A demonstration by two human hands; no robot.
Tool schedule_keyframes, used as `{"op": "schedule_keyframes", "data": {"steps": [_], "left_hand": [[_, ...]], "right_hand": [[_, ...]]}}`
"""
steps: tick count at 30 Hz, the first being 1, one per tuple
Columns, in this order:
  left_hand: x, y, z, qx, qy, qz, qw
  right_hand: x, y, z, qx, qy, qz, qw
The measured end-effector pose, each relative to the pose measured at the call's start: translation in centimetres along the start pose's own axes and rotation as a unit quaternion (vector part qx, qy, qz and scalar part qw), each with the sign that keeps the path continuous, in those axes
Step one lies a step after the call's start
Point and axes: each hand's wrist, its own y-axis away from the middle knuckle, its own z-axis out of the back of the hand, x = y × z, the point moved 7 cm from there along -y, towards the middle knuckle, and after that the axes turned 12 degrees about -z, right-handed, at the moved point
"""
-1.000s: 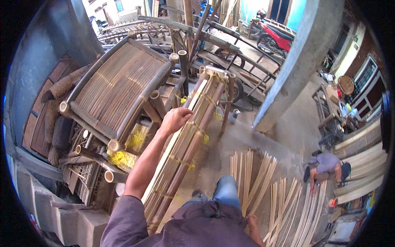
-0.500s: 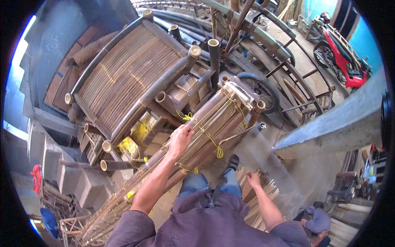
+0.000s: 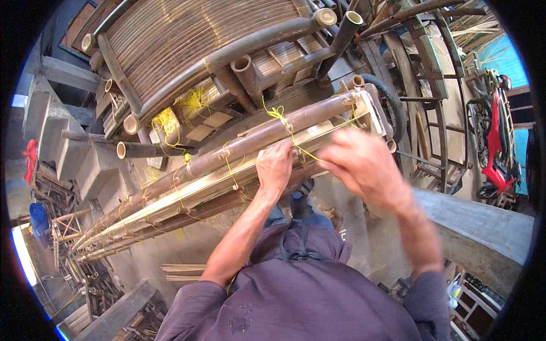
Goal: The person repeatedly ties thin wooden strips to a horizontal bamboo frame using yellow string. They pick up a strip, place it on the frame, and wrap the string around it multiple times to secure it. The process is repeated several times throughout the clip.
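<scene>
A thin yellow cord [image 3: 306,153] runs taut from beside my left hand to my right hand. My right hand [image 3: 367,166], slightly smeared by motion, pinches its end above the far-right part of a long bamboo frame. Fingers curled, my left hand [image 3: 274,169] rests on the bundle of pale bamboo strips [image 3: 233,175], right beside the cord; what its fingertips grip is hidden. Behind the strips lies a thick brown bamboo pole [image 3: 206,163]. A knot with a yellow loop [image 3: 277,113] sits on that pole. More cord ties hold the strips along their length.
Beyond the frame stands a bamboo bench [image 3: 187,45] with yellow cord tangles [image 3: 192,102] below its front rail. A concrete ledge [image 3: 472,221] is on the right. Concrete steps [image 3: 77,145] rise at left. A red motorcycle [image 3: 495,142] stands far right.
My right hand has come up from low beside my body to the frame and now pulls the yellow cord. My left hand has moved onto the strips. The view has shifted and turned.
</scene>
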Motion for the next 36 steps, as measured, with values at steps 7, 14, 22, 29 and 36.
{"op": "schedule_keyframes", "data": {"steps": [7, 14, 22, 29, 36], "left_hand": [[0.3, -0.1, 0.1, -0.073, 0.015, -0.038, 0.997], [0.6, 0.1, -0.2, -0.03, -0.008, -0.014, 0.999], [1.3, -2.2, -0.4, -0.035, 0.359, 0.103, 0.927], [9.9, -9.5, -9.2, 0.056, 0.552, 0.367, 0.747], [15.8, -13.9, -3.6, 0.321, -0.058, 0.133, 0.936]], "right_hand": [[-1.2, -15.9, -5.1, 0.151, 0.106, -0.014, 0.983], [-8.2, -13.7, -10.4, 0.027, -0.547, -0.106, 0.83], [-6.9, 4.3, -26.0, 0.173, -0.017, 0.007, 0.985], [-7.7, 4.9, -26.2, 0.1, -0.022, -0.046, 0.994], [-9.0, 10.3, -12.5, -0.111, -0.17, -0.247, 0.948]]}}
